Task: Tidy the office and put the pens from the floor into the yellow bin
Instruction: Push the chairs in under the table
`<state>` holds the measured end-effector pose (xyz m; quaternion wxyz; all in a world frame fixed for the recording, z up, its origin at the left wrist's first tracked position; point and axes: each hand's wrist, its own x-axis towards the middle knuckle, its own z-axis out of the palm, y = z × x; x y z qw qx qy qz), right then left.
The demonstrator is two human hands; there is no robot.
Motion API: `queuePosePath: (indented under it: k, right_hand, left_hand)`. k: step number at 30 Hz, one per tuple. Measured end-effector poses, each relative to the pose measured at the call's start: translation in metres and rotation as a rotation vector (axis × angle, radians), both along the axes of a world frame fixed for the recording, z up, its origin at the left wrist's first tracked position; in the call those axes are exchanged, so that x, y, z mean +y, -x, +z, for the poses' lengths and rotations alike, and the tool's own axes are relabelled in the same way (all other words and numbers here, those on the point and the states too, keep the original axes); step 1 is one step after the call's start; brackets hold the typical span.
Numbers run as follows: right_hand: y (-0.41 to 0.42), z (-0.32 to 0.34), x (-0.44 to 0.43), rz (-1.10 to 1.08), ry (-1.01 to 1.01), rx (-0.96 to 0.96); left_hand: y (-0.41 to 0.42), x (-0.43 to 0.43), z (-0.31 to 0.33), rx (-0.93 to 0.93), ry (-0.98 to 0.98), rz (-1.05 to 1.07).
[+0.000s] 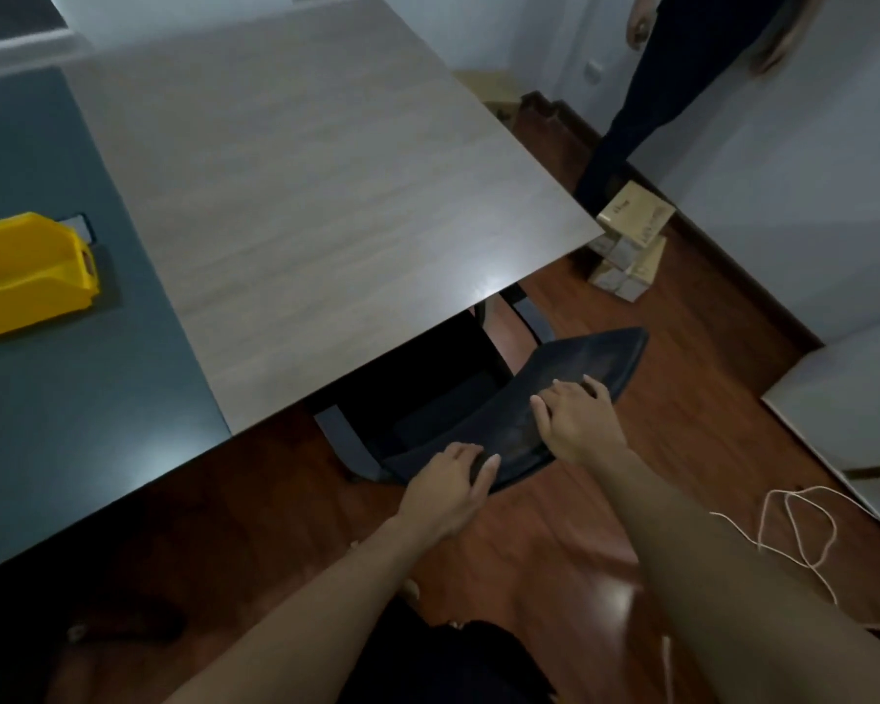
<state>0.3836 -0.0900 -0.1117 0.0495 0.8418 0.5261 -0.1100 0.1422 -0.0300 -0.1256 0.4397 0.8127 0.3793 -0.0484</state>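
Note:
A black office chair (580,363) stands tucked under the near edge of the light wooden table (301,170). Both hands rest on the top of its backrest. My left hand (448,487) curls over the lower left end of the backrest. My right hand (575,421) lies on the backrest's middle with fingers spread over its rim. The yellow bin (31,274) sits on the dark grey tabletop (72,398) at the far left, well away from both hands. No pens show on the visible floor.
A white cord (803,530) lies looped on the wooden floor at the right. Cardboard boxes (631,241) are stacked by the wall past the table's corner. Another person's legs (626,134) stand at the back right. A white panel (854,398) leans at the right.

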Motion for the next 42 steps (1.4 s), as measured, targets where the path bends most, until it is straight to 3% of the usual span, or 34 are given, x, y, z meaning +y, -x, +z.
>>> queuePosePath:
  k: [5,15,32,37,42]
  right_hand:
    - [-0.01,-0.009,0.002,0.023,-0.095,-0.114]
    - [-0.01,-0.018,0.053,-0.002,-0.202,-0.15]
    - [-0.027,-0.011,0.142,-0.03,-0.284,-0.072]
    - [-0.025,-0.006,0.145,-0.012,-0.226,-0.036]
    - [-0.028,0.0,0.144,0.03,-0.201,0.019]
  left_hand:
    - [-0.004,0.005,-0.003,-0.037,-0.098,-0.007]
    - [-0.002,0.06,-0.017,-0.07,-0.148,0.089]
    - [-0.026,0.144,0.0,0.103,-0.311,0.224]
    - [-0.024,0.134,-0.001,0.136,-0.413,0.345]
    - [-0.025,0.119,0.001,0.118,-0.376,0.498]
